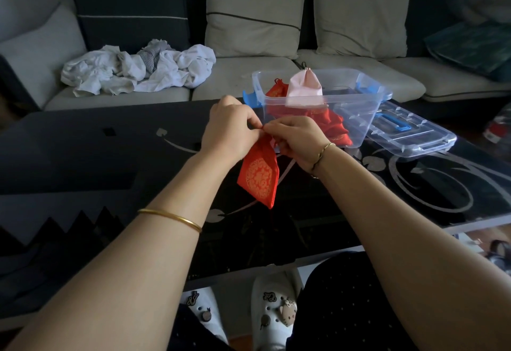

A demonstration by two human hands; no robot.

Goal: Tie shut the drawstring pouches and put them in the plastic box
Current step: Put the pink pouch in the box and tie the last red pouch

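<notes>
Thumb and fingertips of the left hand [231,126] and right hand [297,140] pinch the gathered neck of a red pouch [258,176], which hangs above the dark glass table [110,157]. The pouch bears a round gold emblem, and a pale ribbon [287,169] trails beneath it. Just behind stands the clear plastic box [356,118], holding a pink pouch [304,89] and other red ones.

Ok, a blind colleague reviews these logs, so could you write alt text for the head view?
The left hand and right hand pinch the top of a red pouch with a gold emblem, above a dark table. Behind, a clear plastic box holds more red pouches and a pink pouch, its lid lying alongside.
</notes>
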